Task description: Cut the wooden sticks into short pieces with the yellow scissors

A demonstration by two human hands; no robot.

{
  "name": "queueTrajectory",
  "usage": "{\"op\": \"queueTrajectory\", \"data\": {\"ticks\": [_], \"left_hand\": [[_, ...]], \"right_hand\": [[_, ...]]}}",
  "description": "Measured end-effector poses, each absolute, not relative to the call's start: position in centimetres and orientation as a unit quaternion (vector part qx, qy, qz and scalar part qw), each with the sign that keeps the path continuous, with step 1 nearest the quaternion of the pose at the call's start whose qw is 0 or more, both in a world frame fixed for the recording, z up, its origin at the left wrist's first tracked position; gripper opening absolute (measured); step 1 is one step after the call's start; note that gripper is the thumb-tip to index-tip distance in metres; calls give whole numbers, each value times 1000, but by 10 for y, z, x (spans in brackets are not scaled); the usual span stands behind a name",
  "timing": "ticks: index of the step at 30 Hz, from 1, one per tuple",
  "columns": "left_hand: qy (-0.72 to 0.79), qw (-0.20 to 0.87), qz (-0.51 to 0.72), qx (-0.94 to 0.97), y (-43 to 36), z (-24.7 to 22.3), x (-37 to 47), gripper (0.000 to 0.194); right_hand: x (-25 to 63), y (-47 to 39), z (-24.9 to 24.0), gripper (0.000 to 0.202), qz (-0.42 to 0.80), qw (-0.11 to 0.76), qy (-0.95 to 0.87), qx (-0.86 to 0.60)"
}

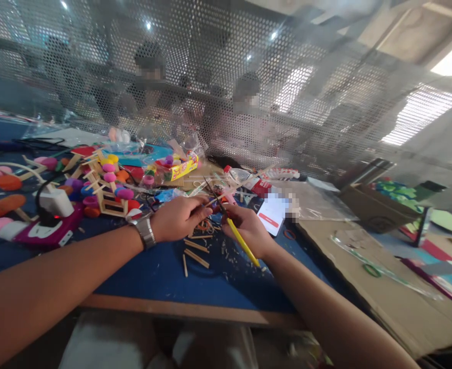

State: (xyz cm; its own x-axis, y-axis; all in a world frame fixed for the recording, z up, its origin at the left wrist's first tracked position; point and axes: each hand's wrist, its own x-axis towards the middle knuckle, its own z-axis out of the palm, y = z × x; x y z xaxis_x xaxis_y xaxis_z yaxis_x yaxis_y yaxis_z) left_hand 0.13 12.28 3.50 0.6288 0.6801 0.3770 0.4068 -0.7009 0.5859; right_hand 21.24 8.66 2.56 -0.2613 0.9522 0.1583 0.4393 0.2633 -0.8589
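My left hand (182, 218), with a metal watch on its wrist, pinches a thin wooden stick (230, 191) that slants up to the right. My right hand (247, 228) is wrapped round a yellow-handled tool (243, 243) with a dark, narrow, pointed front end; whether it is scissors or pliers I cannot tell. The dark end crosses close to the stick, just beyond my left fingertips. Below the hands lie several short cut wooden sticks (197, 258) and pale chips on the blue table (145, 277). Rubber bands (206, 224) sit partly behind the left fingers.
At left are a wooden stick model with coloured clay balls (110, 192), a purple power strip (51, 230) and a white charger (55, 202). A lit phone (272, 212) lies right of my hand, near a bottle (254, 182) and cardboard (349, 266). A perforated screen (210, 102) stands behind; people sit beyond.
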Motion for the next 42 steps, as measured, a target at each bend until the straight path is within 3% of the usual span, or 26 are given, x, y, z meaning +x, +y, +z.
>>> {"op": "queueTrajectory", "data": {"ticks": [12,20,26,33,37,42], "left_hand": [[320,220,331,860,112,37,9,35],[329,205,347,854,115,35,8,36],[332,193,345,856,114,36,8,33],[349,171,373,843,115,40,5,34],[352,162,384,838,116,43,2,36],[354,160,377,841,115,39,5,35]], "right_hand": [[205,75,37,39,398,333,-710,-477],[203,78,32,25,367,350,-719,-475],[205,77,34,37,405,343,-710,-463],[209,75,30,76,435,345,-731,-397],[210,77,27,74,451,370,-702,-409],[216,78,22,65,419,321,-735,-425]]}}
